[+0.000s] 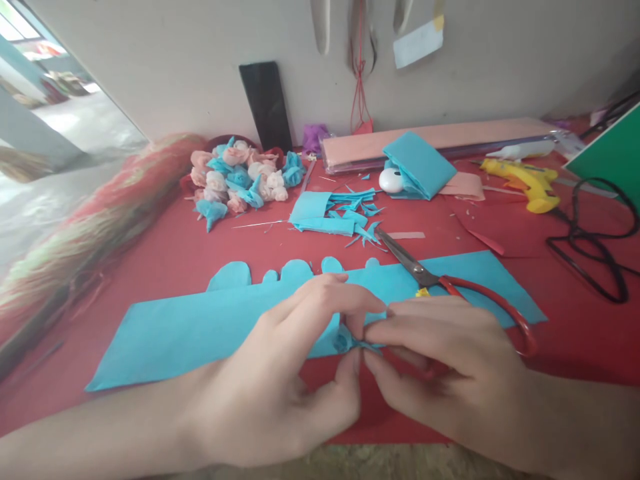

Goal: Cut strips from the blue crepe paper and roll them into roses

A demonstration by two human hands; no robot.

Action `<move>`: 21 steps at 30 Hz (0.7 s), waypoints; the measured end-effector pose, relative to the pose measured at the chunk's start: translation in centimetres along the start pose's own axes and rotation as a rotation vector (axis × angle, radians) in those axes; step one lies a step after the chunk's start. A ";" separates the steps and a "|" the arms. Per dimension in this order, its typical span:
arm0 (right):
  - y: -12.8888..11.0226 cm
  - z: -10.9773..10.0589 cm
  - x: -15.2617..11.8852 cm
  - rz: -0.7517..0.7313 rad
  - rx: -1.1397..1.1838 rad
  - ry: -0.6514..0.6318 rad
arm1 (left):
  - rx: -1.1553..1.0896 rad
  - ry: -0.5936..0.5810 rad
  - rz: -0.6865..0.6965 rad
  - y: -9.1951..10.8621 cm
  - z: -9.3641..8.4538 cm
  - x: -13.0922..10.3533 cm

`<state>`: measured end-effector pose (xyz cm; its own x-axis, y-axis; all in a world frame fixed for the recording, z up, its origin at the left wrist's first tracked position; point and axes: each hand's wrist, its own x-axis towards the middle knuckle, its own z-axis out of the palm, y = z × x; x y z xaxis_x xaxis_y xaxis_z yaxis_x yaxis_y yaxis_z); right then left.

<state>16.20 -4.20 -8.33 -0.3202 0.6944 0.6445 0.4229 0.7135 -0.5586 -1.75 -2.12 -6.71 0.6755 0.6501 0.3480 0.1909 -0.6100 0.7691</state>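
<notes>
A small rolled blue crepe paper flower (343, 339) is pinched between my two hands, just over the near edge of a long blue paper strip (170, 333). My left hand (295, 360) curls around the flower's rolled end, thumb below and fingers above. Thumb and fingertips of my right hand (450, 360) pinch its twisted end. Cut rounded blue petals (297, 270) lie along the strip's far edge. Scissors with red handles (425, 275) rest across the strip beyond my right hand, their blades apart.
Finished pink, white and blue paper flowers (240, 177) are heaped at the back left. Blue fringed scraps (325, 213), a folded blue paper piece (420, 165) and a yellow glue gun (530, 183) with a black cord (575, 247) lie further back. A black phone (267, 103) leans on the wall.
</notes>
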 end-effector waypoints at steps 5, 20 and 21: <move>0.0 0.2 0.1 0.109 0.047 -0.070 | 0.016 -0.019 0.017 -0.1 0.1 -0.1; 0.0 -0.2 -0.5 -0.246 -0.306 -0.111 | -0.011 -0.013 0.086 -0.2 0.2 -0.3; 0.0 -0.3 -0.4 -0.268 -0.306 -0.122 | -0.010 -0.009 0.099 -0.2 0.2 -0.2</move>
<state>16.57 -4.53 -8.43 -0.5435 0.5073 0.6688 0.5372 0.8224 -0.1873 -1.81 -2.21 -7.08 0.6968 0.5827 0.4182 0.1154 -0.6665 0.7365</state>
